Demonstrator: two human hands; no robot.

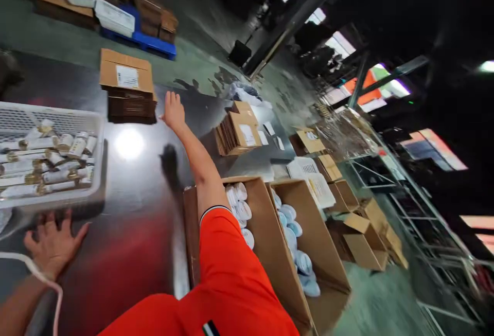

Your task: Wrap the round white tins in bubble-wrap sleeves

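Note:
My right hand [173, 112] reaches out over the metal table [135, 171], fingers stretched and nothing seen in them. Just left of it stands a stack of flattened cardboard boxes [126, 86], the top one bearing a white label. Whether my thumb touches the stack I cannot tell. Spread flat on the tabletop, my left hand [54, 246] is open, close to the near side of a white plastic basket [98, 158]. Small bottles with white labels and gold-coloured ends [50, 161] lie in that basket. A pale cable [42, 274] passes across my left wrist.
Another pile of flattened boxes [239, 133] sits further right on the table. Two open cartons [258, 212] holding white and pale-blue round items stand by my right arm. Beyond are a blue pallet [154, 45], a dark post [281, 32] and empty cartons [360, 243] on the floor.

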